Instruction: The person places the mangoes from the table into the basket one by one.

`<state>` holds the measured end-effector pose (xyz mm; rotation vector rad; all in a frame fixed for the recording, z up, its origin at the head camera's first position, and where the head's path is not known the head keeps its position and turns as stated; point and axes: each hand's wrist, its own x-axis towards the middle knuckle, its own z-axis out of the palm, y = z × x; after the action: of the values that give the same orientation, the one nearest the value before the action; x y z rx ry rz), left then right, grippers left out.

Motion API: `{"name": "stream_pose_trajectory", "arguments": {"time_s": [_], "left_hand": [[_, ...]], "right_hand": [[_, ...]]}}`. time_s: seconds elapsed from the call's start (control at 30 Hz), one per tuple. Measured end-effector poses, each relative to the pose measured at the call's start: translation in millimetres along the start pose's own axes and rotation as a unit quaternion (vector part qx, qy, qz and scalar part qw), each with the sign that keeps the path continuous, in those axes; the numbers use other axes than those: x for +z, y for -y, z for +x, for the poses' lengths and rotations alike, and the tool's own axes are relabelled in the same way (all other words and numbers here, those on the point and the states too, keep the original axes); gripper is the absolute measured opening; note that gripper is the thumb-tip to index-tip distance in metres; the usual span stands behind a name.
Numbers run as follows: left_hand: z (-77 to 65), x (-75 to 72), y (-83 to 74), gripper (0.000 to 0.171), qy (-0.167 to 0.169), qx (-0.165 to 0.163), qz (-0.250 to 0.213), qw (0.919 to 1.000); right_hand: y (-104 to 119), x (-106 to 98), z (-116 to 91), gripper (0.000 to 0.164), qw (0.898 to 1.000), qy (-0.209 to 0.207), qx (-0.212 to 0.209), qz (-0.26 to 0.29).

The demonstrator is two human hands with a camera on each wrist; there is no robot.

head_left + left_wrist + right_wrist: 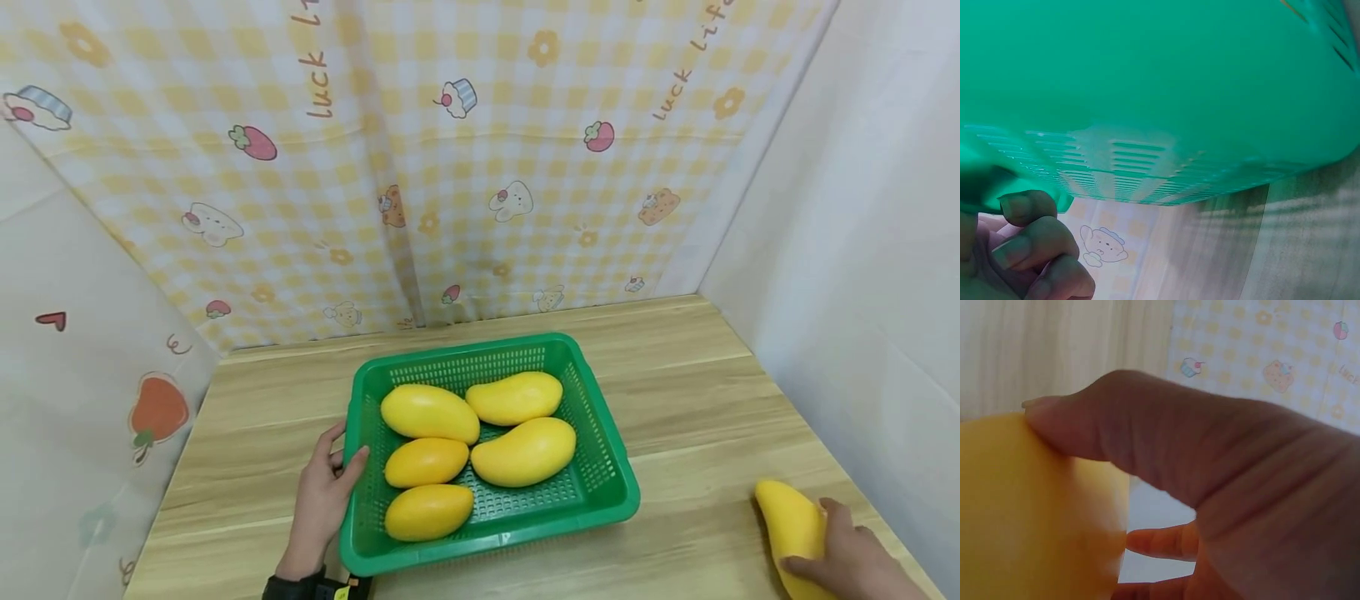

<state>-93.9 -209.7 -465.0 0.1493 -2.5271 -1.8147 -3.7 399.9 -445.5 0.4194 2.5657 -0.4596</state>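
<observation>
A green plastic basket (495,542) with slotted sides stands mid-table, holding several yellow mangoes (523,452). At its left side, my left hand (322,492) grips the rim, thumb on top. The left wrist view has the basket's outer wall (1166,75) filling the top, with curled fingers (1041,240) beneath the rim. Far to the right, a single mango (791,521) is on the table, and my right hand (855,550) holds it from its right side. Close up in the right wrist view, thumb (1079,422) and fingers lie on opposite sides of that mango (1029,512).
The wooden tabletop (690,392) extends around the basket. A yellow checked curtain (465,167) with cartoon prints hangs along the back edge. White sheets line the left and right sides, the right one (862,275) close to the table's right edge.
</observation>
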Motion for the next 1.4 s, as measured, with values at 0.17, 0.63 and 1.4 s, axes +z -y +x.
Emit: {"name": "stream_pose_trajectory", "arguments": {"time_s": [0.17,0.63,1.4], "left_hand": [[-0.4,0.2,1.5,0.053,0.001,-0.003,-0.004,1.0],[1.4,2.0,3.5,0.052,-0.003,0.008,0.005,1.0],[0.7,1.3,1.6,0.052,-0.009,0.013,0.017,0.9997]], "right_hand": [[17.5,-15.1,-3.6,0.109,0.998,-0.044,-0.052,-0.016],[70.3,-40.9,-8.4,0.097,0.972,-0.159,-0.168,-0.035],[161.8,-71.0,-22.2,0.094,0.926,-0.187,-0.318,-0.076]]}}
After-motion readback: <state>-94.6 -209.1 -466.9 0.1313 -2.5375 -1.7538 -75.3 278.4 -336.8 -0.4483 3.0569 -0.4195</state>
